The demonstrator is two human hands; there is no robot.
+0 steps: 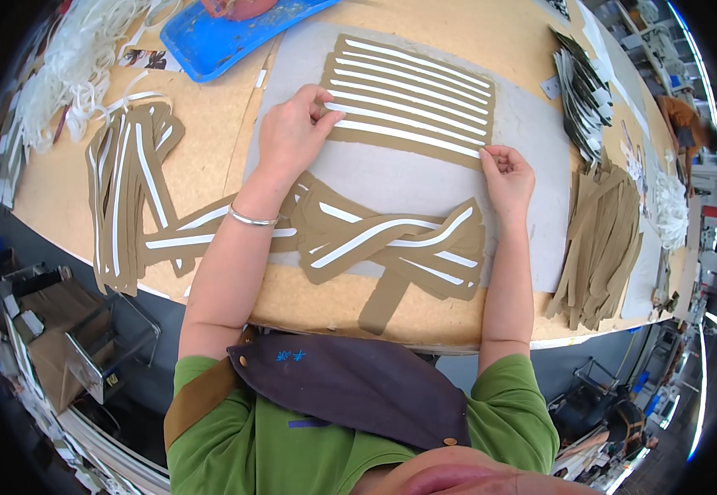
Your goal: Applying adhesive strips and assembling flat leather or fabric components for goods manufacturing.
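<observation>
Left hand (292,132) is resting palm-down on the left end of a flat olive-brown sheet carrying parallel white strips (412,95), fingertips pinching the end of the lowest white strip (404,136). Right hand (507,175) is closing thumb and forefinger on the same strip's right end, at the sheet's lower right corner. The sheet is lying on a grey rectangular mat (532,132) on the tan wooden worktable (202,136). A heap of similar olive-brown pieces with white strips (391,235) is lying just nearer the person, between the forearms. More striped pieces (127,194) are lying at left. A stack of plain olive strips (602,239) is sitting at right. A blue plastic tray (226,37) is sitting at the far edge.
</observation>
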